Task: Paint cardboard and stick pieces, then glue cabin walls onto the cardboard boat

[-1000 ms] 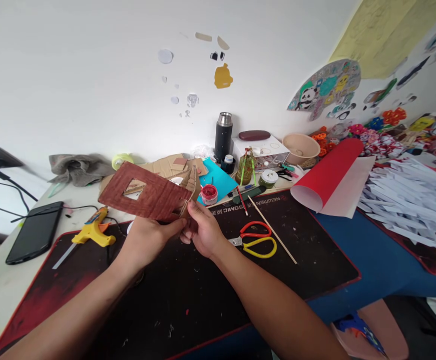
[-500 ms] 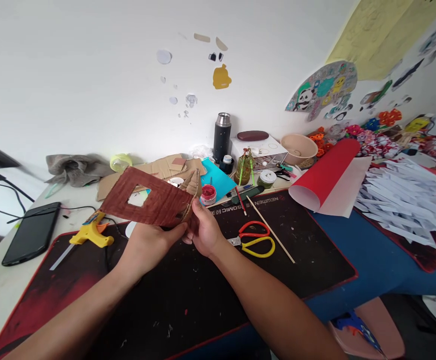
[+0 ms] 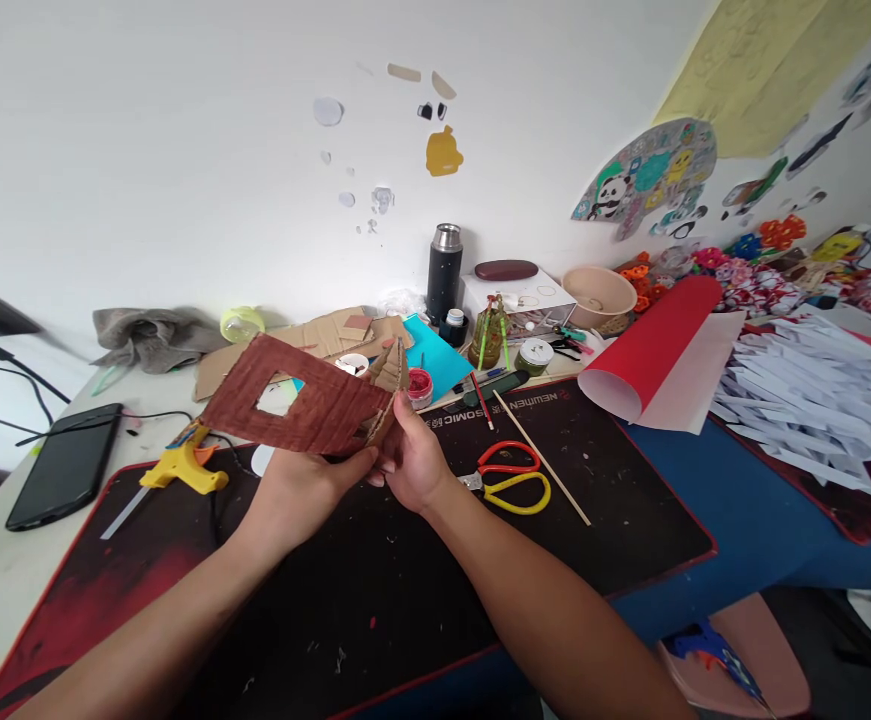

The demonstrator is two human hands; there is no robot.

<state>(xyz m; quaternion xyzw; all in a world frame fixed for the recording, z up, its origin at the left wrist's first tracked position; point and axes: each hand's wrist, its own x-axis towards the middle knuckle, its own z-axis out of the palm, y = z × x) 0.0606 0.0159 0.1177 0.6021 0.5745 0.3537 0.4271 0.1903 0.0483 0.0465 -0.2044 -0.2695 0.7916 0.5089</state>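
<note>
I hold a brown-painted cardboard panel [image 3: 315, 405] with a square window cut in it, tilted above the black desk mat [image 3: 375, 560]. My left hand [image 3: 296, 490] pinches its lower edge from beneath. My right hand [image 3: 412, 460] grips the panel's right corner, where a smaller unpainted cardboard piece [image 3: 390, 368] joins it at an angle. Both hands are closed on the cardboard.
A yellow glue gun [image 3: 180, 465] and a phone [image 3: 64, 465] lie to the left. Red-and-yellow scissors [image 3: 510, 480], a thin wooden stick [image 3: 541, 458] and a red paint pot [image 3: 420, 385] sit right of my hands. A red paper roll [image 3: 652, 345] and white paper strips [image 3: 810, 395] lie farther right.
The cardboard panel has tilted slightly and shifted a little, its window now showing the table behind. My hands keep the same grip.
</note>
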